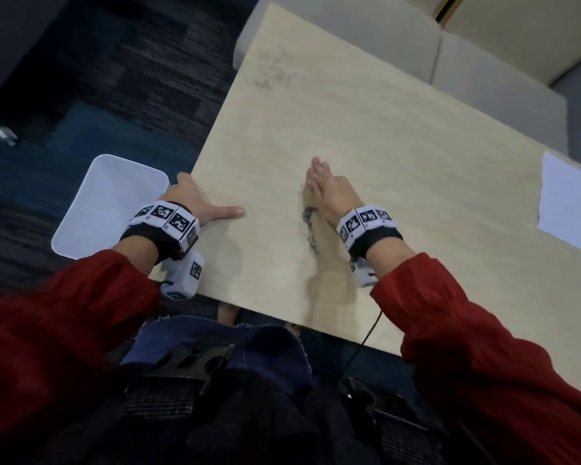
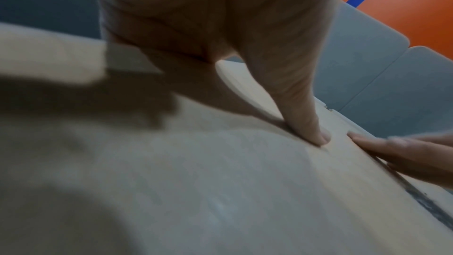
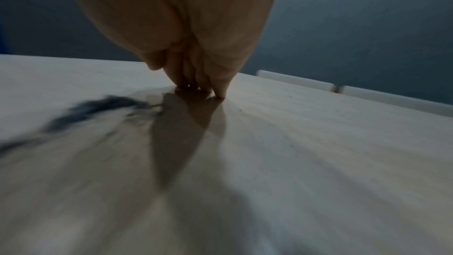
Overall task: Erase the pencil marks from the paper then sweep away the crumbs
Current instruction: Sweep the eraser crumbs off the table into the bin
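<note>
While right hand (image 1: 329, 193), fingers straight, raked crumbs (image 1: 310, 218) across tabletop (image 1: 399, 135), left hand (image 1: 198, 203) gripped tray (image 1: 94, 203) at edge as catcher.

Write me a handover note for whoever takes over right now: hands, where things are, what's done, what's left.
Left hand: holds the white tray against the table edge, thumb flat on the tabletop.
Right hand: open, edge down on the table, pushing the crumbs.
Crumbs: dark pile just left of the right hand; a fainter smudge sits at the far corner.
Paper: set aside at the right edge.
Done: crumbs partly gathered.
Left: sweep the pile into the tray, then clear the far smudge.
</note>
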